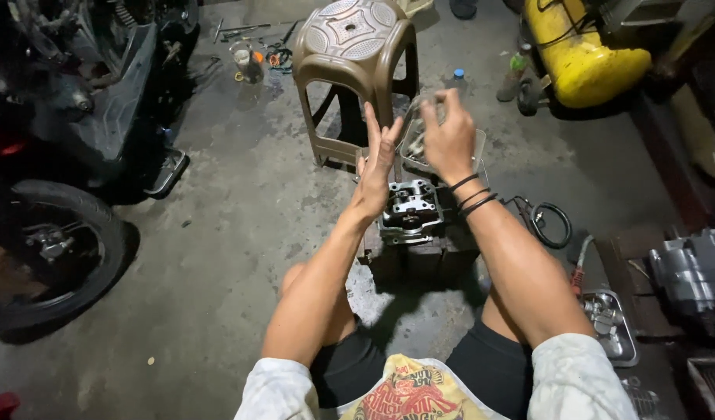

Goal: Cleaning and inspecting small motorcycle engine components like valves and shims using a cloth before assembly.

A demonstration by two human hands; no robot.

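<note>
My left hand [377, 159] is raised with the palm flat and the fingers straight and apart, holding nothing. Just to its right, my right hand [447, 134] is lifted with the fingertips pinched together; blur hides whether anything small sits between them. Black bands circle the right wrist. Below both hands a grey metal engine cylinder head [410, 208] rests on a dark block [420, 260] between my knees. A clear plastic tray [476, 149] with small parts lies just behind it, partly hidden by the right hand.
A brown plastic stool [353, 47] stands beyond the tray. A motorcycle wheel [42, 249] and bodywork fill the left. A yellow tank [579, 54] is at the top right, a black cable loop [550, 224], a metal parts tray [610, 327] and an engine case [696, 272] on the right.
</note>
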